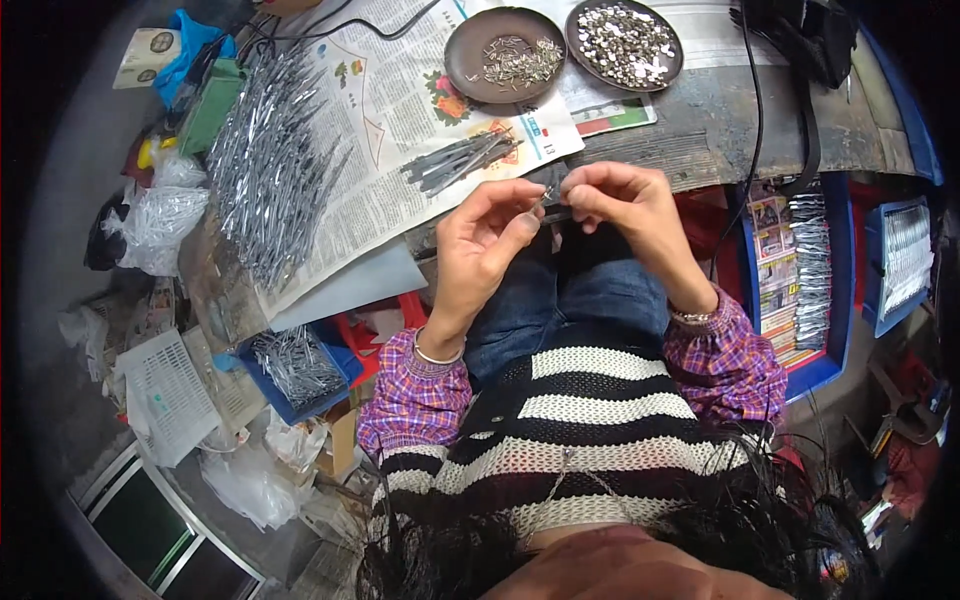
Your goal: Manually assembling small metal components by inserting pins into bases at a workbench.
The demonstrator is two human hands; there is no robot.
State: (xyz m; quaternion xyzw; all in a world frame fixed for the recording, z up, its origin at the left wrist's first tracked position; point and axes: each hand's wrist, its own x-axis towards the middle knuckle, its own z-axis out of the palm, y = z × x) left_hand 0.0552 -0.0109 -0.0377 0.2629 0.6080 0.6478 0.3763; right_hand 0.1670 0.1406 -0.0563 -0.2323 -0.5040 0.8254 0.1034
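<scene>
Over my lap, at the near edge of the table, both hands meet with fingertips almost touching. My left hand (482, 238) pinches a small metal piece (545, 194) between thumb and forefinger; its exact kind is too small to make out. Close beside it, my right hand (632, 208) has thumb and forefinger pressed together, and what they hold, if anything, is hidden. Just beyond my left hand lies a loose bundle of flat grey metal strips (460, 162) on the newspaper (400, 110).
Farther back stand a dark plate (468, 42) of small metal pins and a second plate (679, 58) of small silvery pieces. Long thin metal strips (275, 160) are heaped at left. Blue trays (838, 330) with metal strips stand at right; a blue bin (290, 402) sits lower left.
</scene>
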